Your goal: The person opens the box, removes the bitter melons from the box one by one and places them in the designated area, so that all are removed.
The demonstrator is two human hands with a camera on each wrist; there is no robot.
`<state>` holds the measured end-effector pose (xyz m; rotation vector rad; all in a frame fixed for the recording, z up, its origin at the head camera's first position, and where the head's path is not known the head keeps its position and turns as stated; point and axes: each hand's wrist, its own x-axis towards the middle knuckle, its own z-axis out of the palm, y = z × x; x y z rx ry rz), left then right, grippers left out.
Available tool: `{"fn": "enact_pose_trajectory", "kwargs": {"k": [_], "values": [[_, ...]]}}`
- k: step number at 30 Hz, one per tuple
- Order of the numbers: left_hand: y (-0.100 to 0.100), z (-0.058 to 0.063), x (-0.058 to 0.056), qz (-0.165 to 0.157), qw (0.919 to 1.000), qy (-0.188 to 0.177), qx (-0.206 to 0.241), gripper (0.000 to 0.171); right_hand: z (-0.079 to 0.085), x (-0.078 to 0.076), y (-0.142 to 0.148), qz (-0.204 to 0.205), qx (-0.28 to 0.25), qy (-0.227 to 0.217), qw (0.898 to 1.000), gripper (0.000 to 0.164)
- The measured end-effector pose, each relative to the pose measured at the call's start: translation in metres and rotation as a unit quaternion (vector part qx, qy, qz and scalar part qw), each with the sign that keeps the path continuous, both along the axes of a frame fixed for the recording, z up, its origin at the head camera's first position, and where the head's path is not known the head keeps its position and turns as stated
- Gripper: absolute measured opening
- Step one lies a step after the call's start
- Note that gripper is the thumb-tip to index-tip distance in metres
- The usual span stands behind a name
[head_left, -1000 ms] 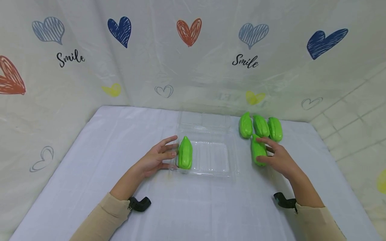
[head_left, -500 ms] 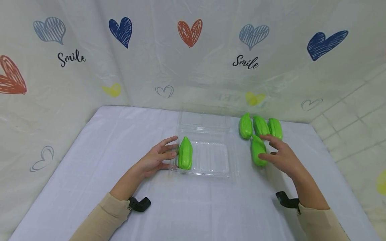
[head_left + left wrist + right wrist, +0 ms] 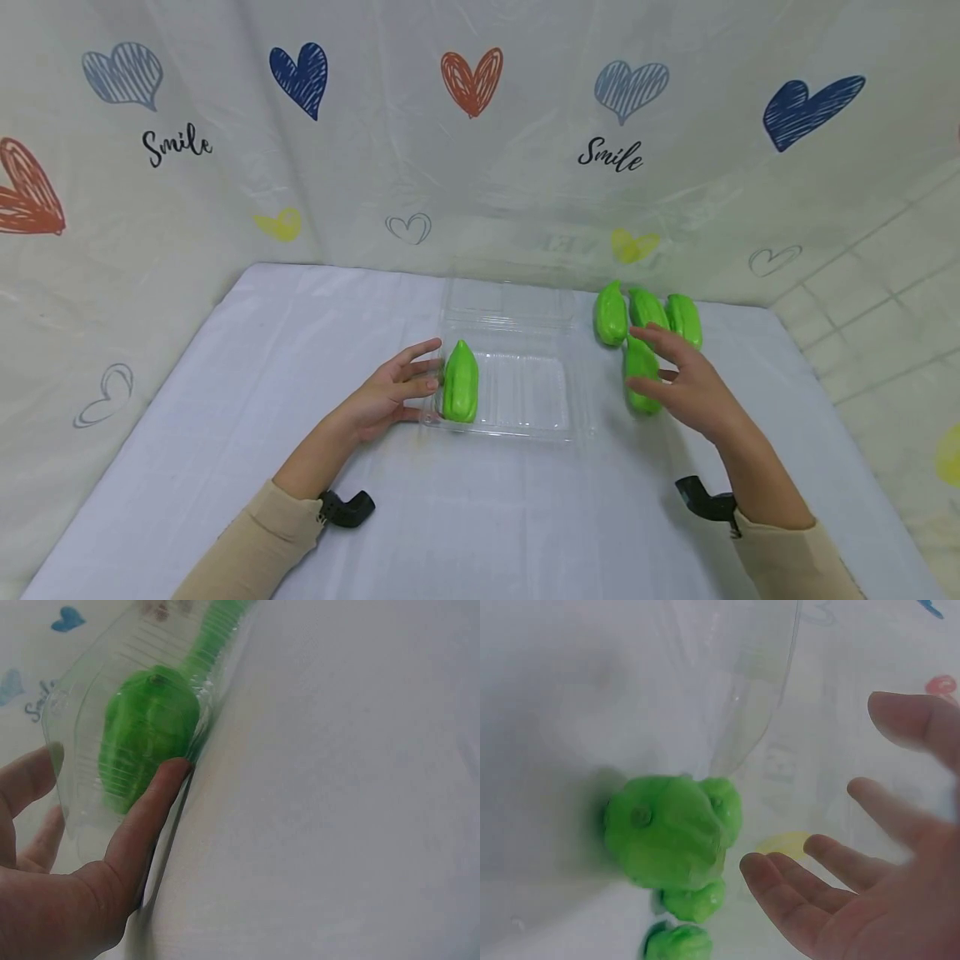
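Observation:
A clear plastic clamshell box (image 3: 525, 392) lies with its lid folded back on the table. Upright along its left wall is a green ridged gourd (image 3: 461, 382), also seen through the plastic in the left wrist view. My left hand (image 3: 390, 392) touches the box's left side, fingers spread and fairly straight. To the right of the box, my right hand (image 3: 686, 383) is held above a second green gourd (image 3: 641, 375) and partly covers it in the head view. In the right wrist view, its spread fingers stand apart from the nearest gourd (image 3: 667, 832).
Behind the right hand, several more gourds (image 3: 611, 314) lie in a row near the table's back edge. The open lid (image 3: 510, 304) reaches almost to the printed backdrop. A white cloth (image 3: 480, 517) covers the table.
The right hand's fingers have come away from the near gourd; the hand shifted slightly right, then back left above it. The left hand, the box and the gourds stay where they were.

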<state>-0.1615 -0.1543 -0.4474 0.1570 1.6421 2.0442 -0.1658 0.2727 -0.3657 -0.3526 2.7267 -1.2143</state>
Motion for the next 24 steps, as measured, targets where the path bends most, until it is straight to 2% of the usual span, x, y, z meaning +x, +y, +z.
{"fn": "enact_pose_trajectory", "kwargs": {"k": [24], "values": [[0.0,0.0,0.0,-0.001,1.0,0.001,0.002,0.074,-0.005,0.004,-0.057,0.044,-0.074,0.004,0.996,0.067]]}}
